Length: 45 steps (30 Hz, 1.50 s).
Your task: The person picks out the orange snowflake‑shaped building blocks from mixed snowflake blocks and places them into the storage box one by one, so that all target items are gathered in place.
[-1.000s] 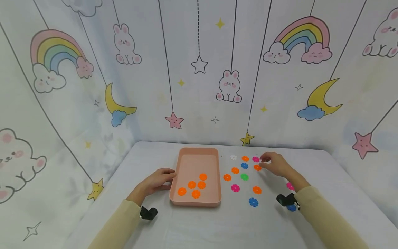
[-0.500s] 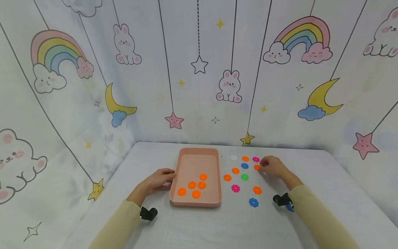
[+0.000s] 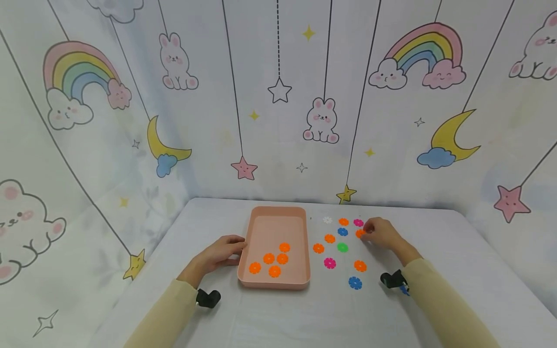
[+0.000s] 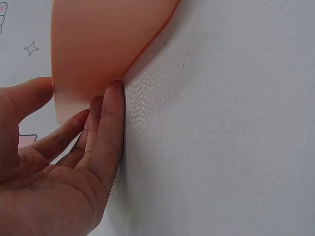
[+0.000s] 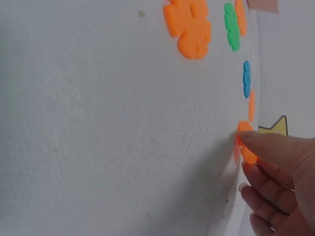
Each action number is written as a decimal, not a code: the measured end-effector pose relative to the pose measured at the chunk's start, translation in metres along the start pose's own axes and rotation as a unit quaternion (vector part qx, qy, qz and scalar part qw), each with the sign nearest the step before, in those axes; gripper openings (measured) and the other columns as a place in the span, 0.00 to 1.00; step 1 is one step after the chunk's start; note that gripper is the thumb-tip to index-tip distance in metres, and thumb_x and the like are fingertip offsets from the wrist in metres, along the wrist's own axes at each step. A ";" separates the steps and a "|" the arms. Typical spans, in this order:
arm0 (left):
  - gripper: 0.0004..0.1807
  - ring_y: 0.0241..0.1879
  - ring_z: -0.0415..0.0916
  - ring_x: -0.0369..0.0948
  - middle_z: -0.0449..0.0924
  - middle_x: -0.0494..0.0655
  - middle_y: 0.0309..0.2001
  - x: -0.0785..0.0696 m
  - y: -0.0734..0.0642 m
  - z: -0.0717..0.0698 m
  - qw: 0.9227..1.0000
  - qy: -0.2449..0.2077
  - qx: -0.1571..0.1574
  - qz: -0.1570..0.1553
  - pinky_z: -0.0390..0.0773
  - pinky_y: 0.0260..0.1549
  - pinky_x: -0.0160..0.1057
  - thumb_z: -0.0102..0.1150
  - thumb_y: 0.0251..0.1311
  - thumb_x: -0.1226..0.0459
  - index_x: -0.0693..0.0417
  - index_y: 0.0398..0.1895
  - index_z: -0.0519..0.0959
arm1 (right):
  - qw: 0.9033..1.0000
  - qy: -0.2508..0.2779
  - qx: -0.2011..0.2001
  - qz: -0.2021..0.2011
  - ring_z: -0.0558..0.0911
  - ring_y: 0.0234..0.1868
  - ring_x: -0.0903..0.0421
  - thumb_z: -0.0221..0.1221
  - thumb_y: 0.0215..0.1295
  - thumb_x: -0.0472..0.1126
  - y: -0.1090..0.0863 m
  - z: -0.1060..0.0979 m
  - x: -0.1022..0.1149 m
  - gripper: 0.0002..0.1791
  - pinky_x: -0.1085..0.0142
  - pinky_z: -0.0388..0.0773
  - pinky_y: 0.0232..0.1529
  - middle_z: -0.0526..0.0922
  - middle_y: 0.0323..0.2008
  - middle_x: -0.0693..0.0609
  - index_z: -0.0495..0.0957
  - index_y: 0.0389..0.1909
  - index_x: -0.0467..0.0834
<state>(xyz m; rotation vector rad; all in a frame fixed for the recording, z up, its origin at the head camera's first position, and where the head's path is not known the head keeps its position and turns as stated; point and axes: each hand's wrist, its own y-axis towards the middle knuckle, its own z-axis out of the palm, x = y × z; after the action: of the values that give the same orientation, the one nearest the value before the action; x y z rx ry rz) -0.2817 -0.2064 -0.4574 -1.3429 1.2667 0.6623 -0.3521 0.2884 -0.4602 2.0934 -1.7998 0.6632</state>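
Note:
My left hand [image 3: 223, 252] holds the left side of a shallow peach tray [image 3: 278, 224]. In the left wrist view the thumb lies at the tray's rim and the other fingers sit low against its outer wall [image 4: 88, 44]. Several orange flower-shaped discs [image 3: 282, 259] lie in the front part of the tray. Right of it, my right hand [image 3: 384, 235] pinches an orange flower-shaped disc [image 5: 247, 147] between thumb and forefinger, close over the table. A pink flower disc [image 3: 358, 223] lies just behind the fingertips.
More discs lie loose between tray and right hand: a green one [image 3: 342, 247], a white one [image 3: 328, 220], a pink one [image 3: 329, 263], orange ones [image 3: 318, 248] and blue ones [image 3: 355, 283]. One blue disc is partly hidden under the right wrist. A patterned curtain [image 3: 278, 145] hangs behind the table.
My right hand has come down slightly and toward me, and its fingers have closed on the orange disc. The left hand and tray have stayed in place.

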 end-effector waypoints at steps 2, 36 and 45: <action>0.26 0.51 0.80 0.47 0.80 0.57 0.56 0.000 0.000 0.000 1.000 -0.001 0.000 0.000 0.86 0.50 0.46 0.55 0.75 0.59 0.67 0.68 0.70 | 1.000 0.003 -0.009 -0.007 0.78 0.44 0.45 0.67 0.65 0.39 -0.001 0.000 0.001 0.17 0.51 0.84 0.49 0.81 0.43 0.41 0.79 0.49 0.33; 0.27 0.54 0.79 0.47 0.79 0.57 0.58 0.000 0.002 0.000 1.000 0.003 0.002 -0.006 0.85 0.51 0.46 0.55 0.75 0.58 0.63 0.71 0.68 | 0.980 0.130 0.047 -0.143 0.83 0.39 0.52 0.66 0.67 0.38 -0.010 0.008 0.156 0.05 0.59 0.84 0.45 0.85 0.36 0.51 0.84 0.40 0.41; 0.27 0.55 0.79 0.48 0.79 0.56 0.58 0.001 0.002 -0.001 1.000 0.000 0.002 -0.005 0.85 0.51 0.46 0.55 0.75 0.58 0.61 0.72 0.67 | 0.964 0.137 0.142 -0.178 0.84 0.37 0.47 0.66 0.64 0.34 0.010 0.040 0.222 0.01 0.56 0.84 0.42 0.87 0.32 0.50 0.84 0.35 0.40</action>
<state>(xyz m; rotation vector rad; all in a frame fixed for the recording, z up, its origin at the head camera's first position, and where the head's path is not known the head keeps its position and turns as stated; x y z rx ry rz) -0.2837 -0.2076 -0.4591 -1.3460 1.2593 0.6526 -0.3322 0.0792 -0.3786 2.2862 -1.1973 1.0950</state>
